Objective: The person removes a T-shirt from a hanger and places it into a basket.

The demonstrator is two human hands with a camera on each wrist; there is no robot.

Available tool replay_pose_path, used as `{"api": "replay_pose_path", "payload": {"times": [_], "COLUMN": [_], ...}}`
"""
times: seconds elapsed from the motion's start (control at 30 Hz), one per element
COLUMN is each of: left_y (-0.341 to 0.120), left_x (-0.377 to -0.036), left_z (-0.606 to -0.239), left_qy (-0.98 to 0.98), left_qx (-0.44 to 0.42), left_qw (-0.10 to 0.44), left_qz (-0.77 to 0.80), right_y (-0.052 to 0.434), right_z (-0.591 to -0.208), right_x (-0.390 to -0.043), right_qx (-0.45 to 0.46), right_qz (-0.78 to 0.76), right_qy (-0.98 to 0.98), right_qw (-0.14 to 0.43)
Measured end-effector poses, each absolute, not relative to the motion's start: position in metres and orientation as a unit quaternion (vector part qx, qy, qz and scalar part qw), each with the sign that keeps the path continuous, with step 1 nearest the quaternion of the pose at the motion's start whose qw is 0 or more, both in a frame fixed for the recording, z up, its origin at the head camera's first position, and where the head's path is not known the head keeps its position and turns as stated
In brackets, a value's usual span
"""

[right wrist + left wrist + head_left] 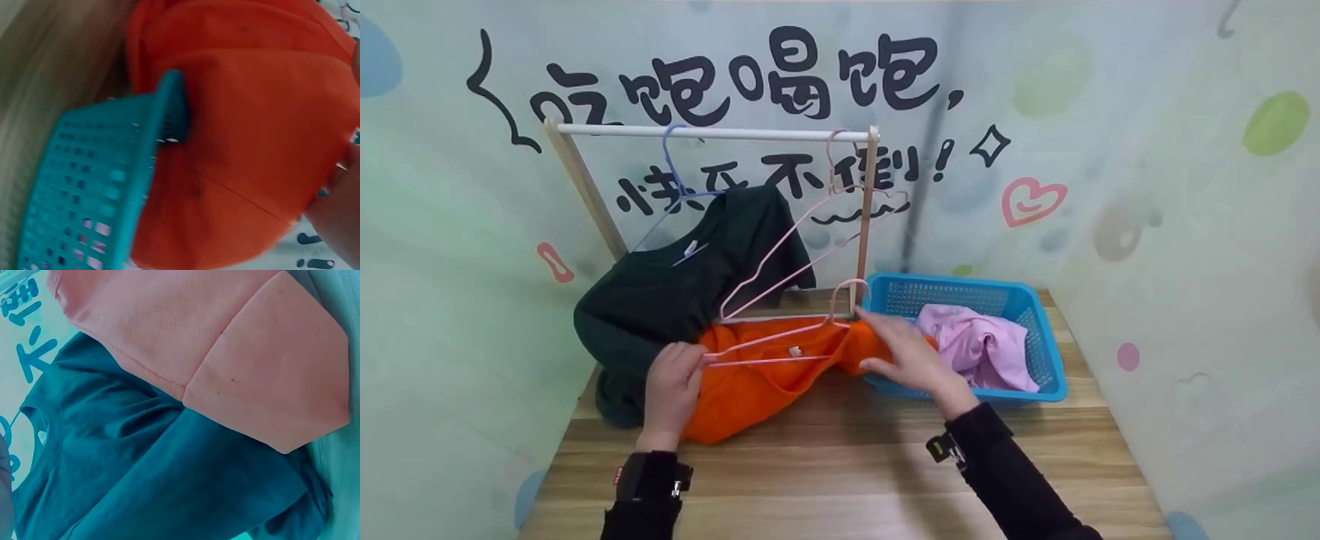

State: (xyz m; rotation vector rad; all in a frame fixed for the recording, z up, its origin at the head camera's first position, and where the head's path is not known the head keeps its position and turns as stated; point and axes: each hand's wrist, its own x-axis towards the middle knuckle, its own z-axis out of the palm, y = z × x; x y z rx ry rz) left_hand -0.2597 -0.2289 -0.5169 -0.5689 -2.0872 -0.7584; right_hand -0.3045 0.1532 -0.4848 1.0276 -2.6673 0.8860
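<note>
**Head view: two hands fitting a pink hanger into an orange shirt**

Head view shows the left hand [671, 390] pinching one end of the pink hanger [780, 341], fingers curled round the wire. The right hand [907, 352] rests at the opposite end, near the hook; its fingers lie fairly straight on the orange shirt [750, 390], thumb tucked against the cloth, and no firm grip is evident. The hanger's long axis runs sideways between the two hands, so each hand is nearest its own end. The shirt lies on the bench [847, 465], directly under the fingers, with one edge draped against the blue basket [1046, 352].

Counts: three hangers, namely the held one, a second pink hanger [810, 240] and a blue hanger [675, 180], both on the rack [712, 133]; three garments, namely the orange shirt, a dark green shirt [675, 285] and a lilac garment [975, 345] in the basket; one basket.
</note>
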Motion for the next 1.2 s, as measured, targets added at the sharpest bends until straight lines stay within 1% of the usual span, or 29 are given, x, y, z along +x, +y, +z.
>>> {"api": "replay_pose_path", "payload": {"times": [0.13, 0.3, 0.43, 0.53, 0.67, 0.9, 0.97, 1.03, 1.1, 1.2], "left_y": [-0.230, -0.234, -0.240, -0.247, -0.257, -0.270, -0.273, -0.275, -0.277, -0.278], "left_x": [-0.260, -0.257, -0.252, -0.248, -0.245, -0.240, -0.239, -0.237, -0.236, -0.235], "left_z": [-0.520, -0.524, -0.525, -0.525, -0.523, -0.522, -0.521, -0.520, -0.519, -0.517], "left_qy": [-0.824, -0.827, -0.831, -0.828, -0.815, -0.806, -0.799, -0.793, -0.787, -0.783], "left_qx": [-0.224, -0.222, -0.208, -0.197, -0.194, -0.180, -0.172, -0.164, -0.156, -0.146], "left_qw": [0.416, 0.404, 0.395, 0.399, 0.420, 0.446, 0.453, 0.460, 0.468, 0.478], "left_qz": [-0.313, -0.323, -0.333, -0.341, -0.349, -0.346, -0.356, -0.365, -0.371, -0.371], "right_y": [0.151, 0.152, 0.158, 0.164, 0.172, 0.179, 0.179, 0.179, 0.178, 0.176], "right_z": [-0.499, -0.503, -0.503, -0.503, -0.504, -0.504, -0.505, -0.507, -0.510, -0.517], "right_x": [-0.307, -0.307, -0.308, -0.309, -0.311, -0.315, -0.316, -0.316, -0.315, -0.313], "right_qx": [0.336, 0.321, 0.314, 0.294, 0.232, 0.106, 0.083, 0.082, 0.102, 0.169], "right_qz": [0.282, 0.305, 0.323, 0.333, 0.355, 0.371, 0.367, 0.362, 0.355, 0.349], "right_qy": [-0.894, -0.889, -0.880, -0.877, -0.881, -0.896, -0.898, -0.899, -0.902, -0.903], "right_qw": [0.089, 0.119, 0.152, 0.182, 0.208, 0.222, 0.229, 0.232, 0.225, 0.184]}}
